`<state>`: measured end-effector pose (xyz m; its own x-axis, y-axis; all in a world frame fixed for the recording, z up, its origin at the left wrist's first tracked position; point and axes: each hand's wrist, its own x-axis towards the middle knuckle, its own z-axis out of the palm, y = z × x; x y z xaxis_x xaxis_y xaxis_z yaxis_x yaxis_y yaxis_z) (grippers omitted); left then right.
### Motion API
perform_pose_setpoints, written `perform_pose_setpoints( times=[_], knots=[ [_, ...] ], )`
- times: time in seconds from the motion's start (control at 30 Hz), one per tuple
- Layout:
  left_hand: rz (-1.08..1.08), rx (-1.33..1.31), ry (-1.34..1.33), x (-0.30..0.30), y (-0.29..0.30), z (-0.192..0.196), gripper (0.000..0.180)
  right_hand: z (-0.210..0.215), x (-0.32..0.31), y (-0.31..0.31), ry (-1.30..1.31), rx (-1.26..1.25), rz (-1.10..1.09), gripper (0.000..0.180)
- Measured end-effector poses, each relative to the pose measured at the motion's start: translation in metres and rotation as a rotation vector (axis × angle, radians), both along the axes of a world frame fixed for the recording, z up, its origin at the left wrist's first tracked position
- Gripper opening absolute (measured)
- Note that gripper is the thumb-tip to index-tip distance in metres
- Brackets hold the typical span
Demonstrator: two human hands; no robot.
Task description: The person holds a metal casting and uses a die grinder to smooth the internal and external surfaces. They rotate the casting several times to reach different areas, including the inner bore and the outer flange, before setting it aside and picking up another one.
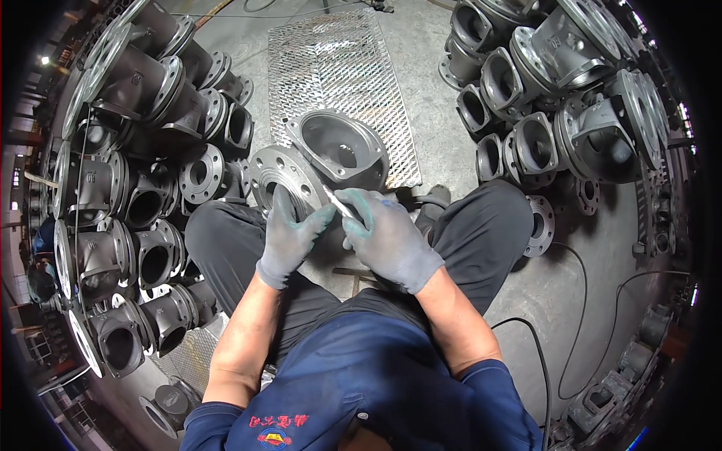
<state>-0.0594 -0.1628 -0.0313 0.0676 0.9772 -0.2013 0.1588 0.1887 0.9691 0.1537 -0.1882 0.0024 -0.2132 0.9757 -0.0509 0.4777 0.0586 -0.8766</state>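
Between my knees sits a grey cast-metal valve body, its oval-ended opening facing up and a round bolt-hole flange on its left side. My left hand, in a grey glove with green fingertips, grips the flange's lower part. Its fingers lie at the bore and the thumb stretches right along the rim. Just right of it, my gloved right hand is closed around a slim, bright metal tool. The tool's tip slants up-left to the flange edge. My fingers hide the rest of the tool, so its exact kind cannot be told.
Stacked valve bodies rise close on my left, and more valve bodies on my right. A textured metal plate lies on the floor ahead. A loose flange is beside my right knee. A black cable runs along my right side.
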Motion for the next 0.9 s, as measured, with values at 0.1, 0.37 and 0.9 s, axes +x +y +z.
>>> perform_pose_setpoints(
  times=[0.1,0.37,0.9],
  knots=[
    [-0.041,0.145,0.222,0.006,0.0,0.008,0.058,-0.004,-0.008,0.013,0.038,-0.037,-0.027,0.038],
    [-0.032,0.171,0.239,0.008,-0.002,-0.003,0.063,-0.014,-0.014,0.015,0.065,0.019,-0.066,0.042],
    [-0.012,0.14,0.303,0.009,-0.001,-0.008,0.064,-0.02,-0.016,0.01,-0.036,0.078,-0.072,0.04]
  ],
)
